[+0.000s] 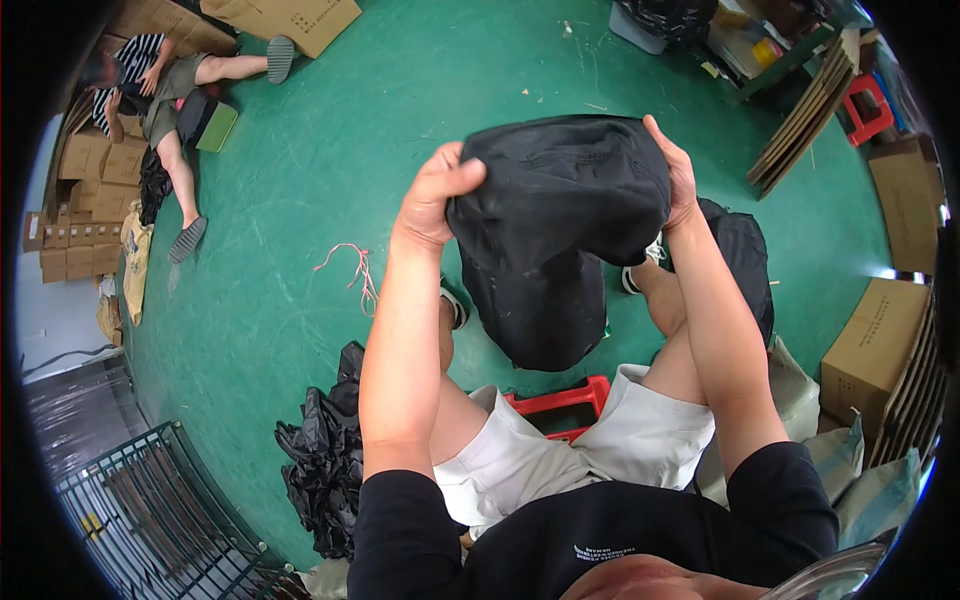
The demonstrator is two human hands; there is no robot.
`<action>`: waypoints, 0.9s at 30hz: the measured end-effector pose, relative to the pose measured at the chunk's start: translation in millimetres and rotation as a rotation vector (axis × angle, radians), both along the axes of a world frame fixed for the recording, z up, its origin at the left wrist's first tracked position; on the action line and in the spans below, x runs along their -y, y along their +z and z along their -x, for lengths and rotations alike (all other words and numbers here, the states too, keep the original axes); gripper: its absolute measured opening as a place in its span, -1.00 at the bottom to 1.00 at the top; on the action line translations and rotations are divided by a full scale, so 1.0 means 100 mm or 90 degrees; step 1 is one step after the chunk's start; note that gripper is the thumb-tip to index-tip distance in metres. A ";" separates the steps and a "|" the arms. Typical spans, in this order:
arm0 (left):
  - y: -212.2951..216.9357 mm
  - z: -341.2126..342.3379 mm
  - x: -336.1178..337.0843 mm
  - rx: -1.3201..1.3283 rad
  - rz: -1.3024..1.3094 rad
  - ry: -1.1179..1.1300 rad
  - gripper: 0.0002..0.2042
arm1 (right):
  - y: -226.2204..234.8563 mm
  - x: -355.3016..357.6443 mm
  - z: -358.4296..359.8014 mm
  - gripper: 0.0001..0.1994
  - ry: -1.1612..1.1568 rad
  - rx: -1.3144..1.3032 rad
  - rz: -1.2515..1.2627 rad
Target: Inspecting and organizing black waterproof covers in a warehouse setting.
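Observation:
A boxy black fabric piece (pixel 560 190) with stitched seams, perhaps a bag or cover, is held up in front of me between both hands. My left hand (pixel 437 195) grips its left side, the thumb lying over the front face. On the opposite side, my right hand (pixel 678 175) holds the edge, its fingers partly hidden behind the cloth. Below it, between my feet, stands a rounded black fabric bundle (pixel 540 315), partly covered by the held piece. Another black fabric item (pixel 735 260) lies on the floor beyond my right forearm.
A red plastic stool (pixel 560 405) shows between my thighs. Crumpled black plastic bags (pixel 325 450) lie to the left, near pink string (pixel 360 275). Cardboard boxes (pixel 875 340) and woven sacks (pixel 840 450) stand at right. A seated person (pixel 165 90) is at far left, beside stacked cartons (pixel 95 165).

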State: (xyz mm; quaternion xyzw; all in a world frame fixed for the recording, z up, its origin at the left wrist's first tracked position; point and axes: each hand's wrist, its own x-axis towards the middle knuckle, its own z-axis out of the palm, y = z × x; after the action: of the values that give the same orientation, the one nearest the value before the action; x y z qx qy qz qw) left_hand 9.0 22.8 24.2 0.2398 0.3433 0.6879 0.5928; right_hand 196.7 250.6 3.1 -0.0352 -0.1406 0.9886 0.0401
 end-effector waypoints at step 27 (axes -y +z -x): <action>-0.06 -0.02 -0.16 0.097 0.050 0.521 -0.08 | -0.11 0.30 0.28 -0.65 -0.110 0.375 -0.142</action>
State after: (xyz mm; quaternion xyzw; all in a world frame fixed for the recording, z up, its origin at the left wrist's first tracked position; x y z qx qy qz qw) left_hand 11.5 38.5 18.4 0.0093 0.3915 0.8688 0.3032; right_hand 168.5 220.5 -8.1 -0.3267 -0.2498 0.9075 0.0853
